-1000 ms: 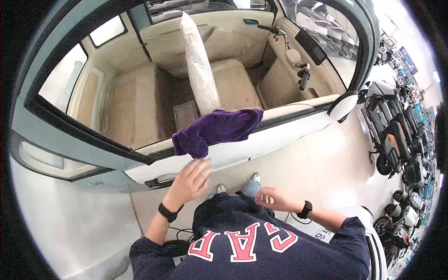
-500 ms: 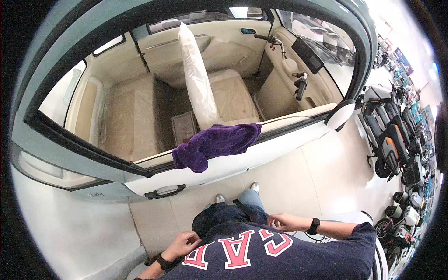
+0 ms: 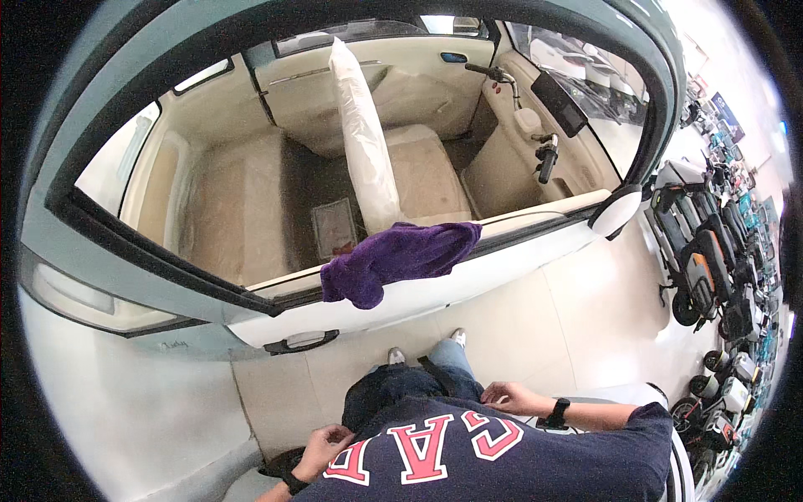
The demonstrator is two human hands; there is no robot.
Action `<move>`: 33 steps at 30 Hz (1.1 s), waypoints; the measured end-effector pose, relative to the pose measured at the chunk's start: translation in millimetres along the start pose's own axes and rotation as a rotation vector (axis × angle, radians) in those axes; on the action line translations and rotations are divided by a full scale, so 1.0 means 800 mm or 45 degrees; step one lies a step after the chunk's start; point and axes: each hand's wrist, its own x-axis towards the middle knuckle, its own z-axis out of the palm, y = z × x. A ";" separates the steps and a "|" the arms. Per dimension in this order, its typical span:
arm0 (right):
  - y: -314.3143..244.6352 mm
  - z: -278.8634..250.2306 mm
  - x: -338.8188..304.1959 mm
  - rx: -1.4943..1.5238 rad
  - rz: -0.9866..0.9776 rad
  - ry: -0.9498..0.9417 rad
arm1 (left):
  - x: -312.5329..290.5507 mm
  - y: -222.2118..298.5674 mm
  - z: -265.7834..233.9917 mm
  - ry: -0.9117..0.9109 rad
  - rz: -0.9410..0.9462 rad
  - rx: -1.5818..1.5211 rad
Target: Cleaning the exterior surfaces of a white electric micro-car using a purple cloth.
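Both my hands are at my waist, against the dark shirt (image 3: 427, 439) and the dark apron-like cloth (image 3: 393, 391) below it. My left hand (image 3: 326, 445) has its fingers curled in at the shirt's side; the fingertips are partly hidden. At the other side of my waist, my right hand (image 3: 505, 396) is bent inward with fingers drawn together near the shirt's edge. What either one pinches is too small to make out. Out of reach of both hands, a purple cloth (image 3: 401, 258) hangs over the window sill of a small vehicle's white door (image 3: 393, 311).
Inside the vehicle are beige seats (image 3: 422, 167), a handlebar (image 3: 546, 159) and a tall white plastic-wrapped roll (image 3: 364, 134) standing upright. A white mirror (image 3: 616, 211) juts out at the door's front. Parked scooters (image 3: 698, 251) line the right side. Pale tiles (image 3: 510, 318) cover the floor.
My left hand has tucked in closer to the shirt's side, while my right hand stays nearly in place. The vehicle and purple cloth appear slightly farther right in view.
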 end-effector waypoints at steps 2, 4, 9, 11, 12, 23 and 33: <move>0.008 0.007 0.001 0.201 0.068 -0.003 | -0.006 -0.005 0.005 0.055 -0.111 -0.117; 0.009 0.011 0.003 0.403 0.137 -0.007 | -0.010 -0.011 0.012 0.111 -0.223 -0.233; -0.001 0.018 0.002 0.217 0.208 0.124 | -0.008 -0.033 0.032 0.293 -0.230 -0.197; 0.014 0.019 0.009 0.335 0.273 0.122 | -0.004 -0.039 0.040 0.325 -0.379 -0.277; 0.009 0.019 0.009 0.330 0.276 0.113 | -0.004 -0.042 0.044 0.328 -0.386 -0.283; 0.018 0.010 0.024 0.137 0.065 0.023 | -0.007 -0.047 0.068 0.316 -0.399 -0.542; 0.009 -0.005 0.016 0.082 0.101 -0.103 | 0.001 -0.034 0.091 0.493 -0.111 -0.001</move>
